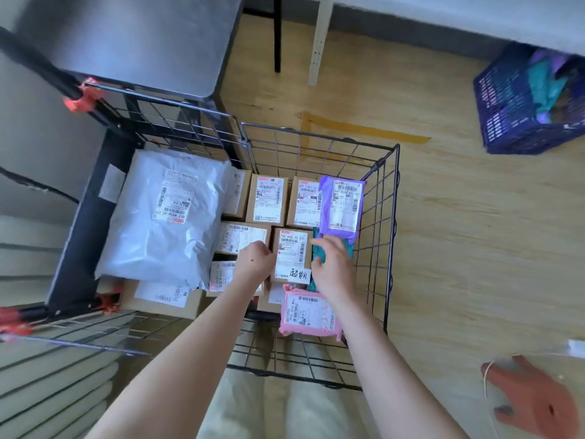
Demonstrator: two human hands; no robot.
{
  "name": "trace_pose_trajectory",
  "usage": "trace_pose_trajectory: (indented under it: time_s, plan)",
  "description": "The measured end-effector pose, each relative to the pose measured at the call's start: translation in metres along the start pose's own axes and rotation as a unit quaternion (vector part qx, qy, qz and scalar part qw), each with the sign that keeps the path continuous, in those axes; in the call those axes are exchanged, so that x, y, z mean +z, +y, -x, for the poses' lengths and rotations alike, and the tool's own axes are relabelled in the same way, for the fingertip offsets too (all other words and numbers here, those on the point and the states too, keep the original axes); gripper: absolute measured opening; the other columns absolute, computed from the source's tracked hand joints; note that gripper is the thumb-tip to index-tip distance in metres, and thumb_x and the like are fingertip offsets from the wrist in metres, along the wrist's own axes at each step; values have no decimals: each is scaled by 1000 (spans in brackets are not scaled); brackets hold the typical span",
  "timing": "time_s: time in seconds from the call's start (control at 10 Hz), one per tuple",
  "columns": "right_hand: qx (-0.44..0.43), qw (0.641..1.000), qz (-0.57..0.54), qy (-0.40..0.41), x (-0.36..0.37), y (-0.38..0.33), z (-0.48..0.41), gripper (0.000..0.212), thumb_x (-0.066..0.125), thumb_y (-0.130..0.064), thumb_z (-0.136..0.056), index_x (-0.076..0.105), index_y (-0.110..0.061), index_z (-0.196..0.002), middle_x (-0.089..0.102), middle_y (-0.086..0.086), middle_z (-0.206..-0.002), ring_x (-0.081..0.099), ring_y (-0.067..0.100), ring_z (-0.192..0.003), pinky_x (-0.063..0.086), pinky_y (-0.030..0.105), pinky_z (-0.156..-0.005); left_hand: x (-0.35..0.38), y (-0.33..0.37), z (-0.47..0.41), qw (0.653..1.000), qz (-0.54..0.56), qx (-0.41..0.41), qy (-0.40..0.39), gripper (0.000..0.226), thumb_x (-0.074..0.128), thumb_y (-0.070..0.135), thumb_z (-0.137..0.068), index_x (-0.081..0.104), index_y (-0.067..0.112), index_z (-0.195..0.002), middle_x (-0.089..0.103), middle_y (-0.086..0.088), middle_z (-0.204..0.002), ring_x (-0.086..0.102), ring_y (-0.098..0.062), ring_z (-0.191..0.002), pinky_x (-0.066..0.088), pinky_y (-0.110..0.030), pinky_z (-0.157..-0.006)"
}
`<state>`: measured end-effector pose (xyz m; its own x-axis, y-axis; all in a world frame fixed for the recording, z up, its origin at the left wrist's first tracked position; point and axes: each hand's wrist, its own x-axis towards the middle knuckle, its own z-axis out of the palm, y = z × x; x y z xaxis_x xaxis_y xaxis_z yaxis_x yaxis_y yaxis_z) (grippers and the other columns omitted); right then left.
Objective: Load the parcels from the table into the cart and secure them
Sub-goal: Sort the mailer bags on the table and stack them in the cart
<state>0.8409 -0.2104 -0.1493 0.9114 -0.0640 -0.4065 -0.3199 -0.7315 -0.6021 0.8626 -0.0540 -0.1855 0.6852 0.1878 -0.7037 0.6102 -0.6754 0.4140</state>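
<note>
A black wire cart point(378, 198) stands below me, filled with parcels. A big white poly bag point(164, 217) lies at its left, several labelled cardboard boxes point(269, 198) fill the middle, a purple bag point(343, 205) leans at the right and a pink bag point(308, 312) lies near me. My left hand point(254, 259) grips the left edge of a labelled cardboard box point(291, 251) in the middle. My right hand point(332, 264) holds a teal bag point(318, 251) wedged beside that box, under the purple bag.
A grey table point(142, 42) stands behind the cart at the upper left. A blue plastic crate point(519, 106) with bags sits on the wooden floor at the upper right. A reddish-brown glove point(535, 400) lies at the lower right. Orange clamps point(82, 96) sit on the cart frame.
</note>
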Motion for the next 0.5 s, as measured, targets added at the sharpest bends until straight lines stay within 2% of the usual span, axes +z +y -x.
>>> trace_pose_trajectory:
  time_s: [0.1, 0.2, 0.3, 0.4, 0.5]
  plan:
    - [-2, 999, -6, -33, 5, -6, 7, 39, 50, 1, -93, 59, -13, -128, 45, -1, -136, 46, 13, -124, 22, -5, -85, 7, -29, 11, 990, -36, -117, -73, 19, 49, 16, -90, 57, 1, -99, 61, -11, -85, 59, -21, -82, 45, -29, -68]
    - [-18, 998, 6, -68, 21, -8, -2, 41, 50, 1, -92, 57, -14, -129, 44, -1, -137, 45, 13, -126, 24, 7, -93, 15, -54, 7, 979, -35, -161, -117, 24, 52, 17, -92, 62, -2, -105, 62, -8, -88, 57, -21, -83, 50, -31, -85]
    - [-39, 994, 23, -101, 43, -9, -13, 40, 48, 0, -92, 58, -14, -128, 45, 0, -136, 45, 16, -127, 26, 12, -94, 22, -73, -2, 974, -27, -189, -119, 44, 61, 29, -91, 58, -1, -122, 61, -12, -124, 58, -29, -113, 46, -34, -96]
    - [-46, 989, 32, -139, 63, -10, -20, 40, 46, 0, -92, 58, -15, -127, 45, 0, -135, 46, 17, -124, 25, 11, -92, 9, -77, 2, 970, 3, -216, -110, 48, 65, 31, -89, 57, 0, -125, 59, -13, -127, 54, -32, -121, 43, -37, -99]
    - [-56, 982, 45, -177, 81, -7, -24, 40, 45, 0, -93, 57, -13, -129, 45, 0, -136, 47, 16, -124, 22, 7, -91, 9, -96, -17, 969, 3, -227, -94, 62, 68, 35, -85, 45, 8, -137, 55, -12, -134, 53, -29, -121, 45, -36, -102]
